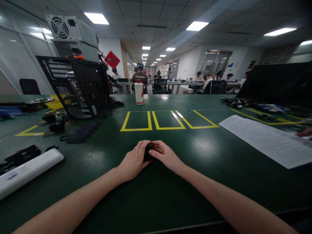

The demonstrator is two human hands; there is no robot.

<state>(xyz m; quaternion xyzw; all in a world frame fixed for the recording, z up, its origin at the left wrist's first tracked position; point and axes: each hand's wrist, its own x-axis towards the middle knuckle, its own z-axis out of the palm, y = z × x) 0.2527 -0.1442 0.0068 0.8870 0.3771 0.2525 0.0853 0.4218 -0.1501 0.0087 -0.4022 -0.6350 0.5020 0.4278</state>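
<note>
A small black object (pixel 147 153) sits between my two hands, just above or on the green table (pixel 170 188). Most of it is covered by fingers, so its kind does not show. My left hand (pixel 135 159) wraps over its left side, with the thumb low near the table. From the right, my right hand (pixel 167 155) closes on it with curved fingers and thumb. The fingertips of both hands nearly meet at its top.
Yellow tape outlines (pixel 136 129) lie beyond my hands. A white bottle (pixel 138 93) stands farther back. An open computer case (pixel 83 87) is at left, near a long white object (pixel 31 170). Paper sheets (pixel 265 139) lie at right, by another person's hand (pixel 304 132).
</note>
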